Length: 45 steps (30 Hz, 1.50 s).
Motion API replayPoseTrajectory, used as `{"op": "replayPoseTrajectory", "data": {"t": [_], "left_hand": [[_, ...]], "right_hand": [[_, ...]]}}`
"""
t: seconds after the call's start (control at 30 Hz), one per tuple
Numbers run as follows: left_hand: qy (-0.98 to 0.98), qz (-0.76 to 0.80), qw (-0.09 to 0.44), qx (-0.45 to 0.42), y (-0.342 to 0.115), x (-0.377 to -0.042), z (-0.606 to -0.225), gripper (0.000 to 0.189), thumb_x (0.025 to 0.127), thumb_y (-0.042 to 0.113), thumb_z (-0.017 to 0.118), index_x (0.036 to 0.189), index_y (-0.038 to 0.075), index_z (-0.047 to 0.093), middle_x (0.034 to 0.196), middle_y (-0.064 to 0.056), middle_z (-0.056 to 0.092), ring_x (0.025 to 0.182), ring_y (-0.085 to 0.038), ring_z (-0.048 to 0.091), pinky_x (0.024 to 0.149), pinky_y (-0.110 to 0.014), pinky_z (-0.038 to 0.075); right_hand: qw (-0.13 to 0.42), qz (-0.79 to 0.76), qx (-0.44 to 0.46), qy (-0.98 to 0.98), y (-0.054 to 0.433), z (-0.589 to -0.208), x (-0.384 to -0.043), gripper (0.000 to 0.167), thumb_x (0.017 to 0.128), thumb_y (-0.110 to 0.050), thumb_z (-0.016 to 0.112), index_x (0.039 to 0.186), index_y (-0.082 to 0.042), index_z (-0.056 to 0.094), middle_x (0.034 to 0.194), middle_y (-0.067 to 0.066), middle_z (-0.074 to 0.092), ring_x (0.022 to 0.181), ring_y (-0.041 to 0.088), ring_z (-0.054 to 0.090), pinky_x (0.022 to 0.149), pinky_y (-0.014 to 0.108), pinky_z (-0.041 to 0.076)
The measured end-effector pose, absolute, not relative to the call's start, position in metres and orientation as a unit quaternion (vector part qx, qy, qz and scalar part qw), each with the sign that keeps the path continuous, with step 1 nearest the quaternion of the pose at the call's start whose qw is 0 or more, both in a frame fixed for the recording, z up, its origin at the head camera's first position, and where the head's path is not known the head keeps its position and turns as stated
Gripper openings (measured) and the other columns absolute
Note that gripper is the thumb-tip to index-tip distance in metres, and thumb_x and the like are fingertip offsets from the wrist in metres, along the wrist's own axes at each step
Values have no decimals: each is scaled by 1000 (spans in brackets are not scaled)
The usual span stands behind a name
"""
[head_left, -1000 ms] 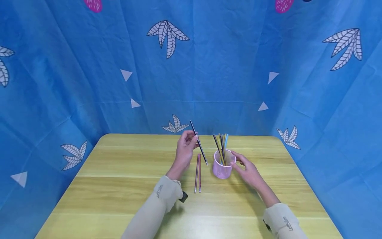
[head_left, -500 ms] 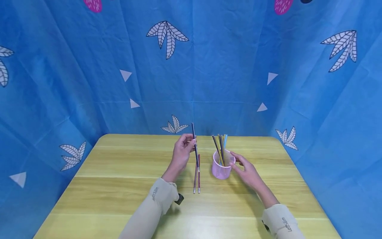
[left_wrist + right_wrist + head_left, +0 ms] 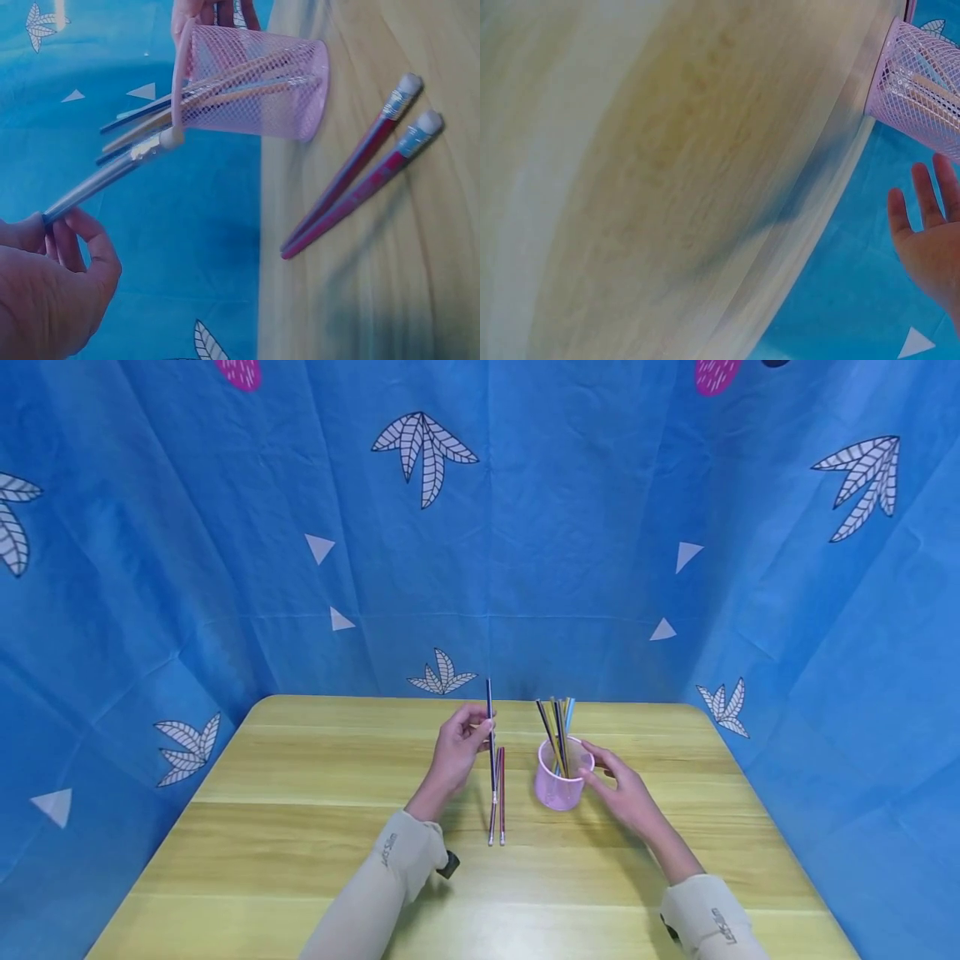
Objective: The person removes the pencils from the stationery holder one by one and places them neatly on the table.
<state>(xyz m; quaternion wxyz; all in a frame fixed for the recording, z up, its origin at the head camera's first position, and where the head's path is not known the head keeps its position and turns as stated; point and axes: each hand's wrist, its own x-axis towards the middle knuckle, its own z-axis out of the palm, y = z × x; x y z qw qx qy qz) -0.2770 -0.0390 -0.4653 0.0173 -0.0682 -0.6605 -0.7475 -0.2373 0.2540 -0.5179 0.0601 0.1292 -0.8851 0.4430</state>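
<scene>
My left hand pinches a dark pencil between thumb and fingers, its eraser end pointing down. In the left wrist view that pencil runs from the fingertips toward the pink mesh pencil cup in the background. The cup stands upright on the table with several dark, yellow and light-blue pencils leaning in it. On the cup's right side, my right hand curves thumb and index finger about the rim. The right wrist view shows its other fingers spread beside the mesh.
Two reddish pencils lie close together on the wooden table, left of the cup, eraser ends toward me. A blue patterned cloth hangs behind and along both sides of the table.
The pencil in my left hand has swung from slanted to nearly upright and come slightly lower and left, its eraser end now over the lying pencils. The right hand and cup stay put.
</scene>
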Motion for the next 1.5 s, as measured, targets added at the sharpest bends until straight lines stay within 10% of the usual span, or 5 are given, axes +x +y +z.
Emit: {"op": "replayPoseTrajectory", "data": {"t": [1.5], "left_hand": [[-712, -700, -56, 9, -57, -282, -514, 23, 98, 3, 66, 121, -3, 64, 102, -10, 65, 82, -17, 63, 84, -36, 66]], "right_hand": [[61, 442, 126, -886, 256, -519, -234, 57, 106, -31, 60, 156, -9, 43, 146, 25, 57, 135, 45, 53, 117, 63, 42]]}}
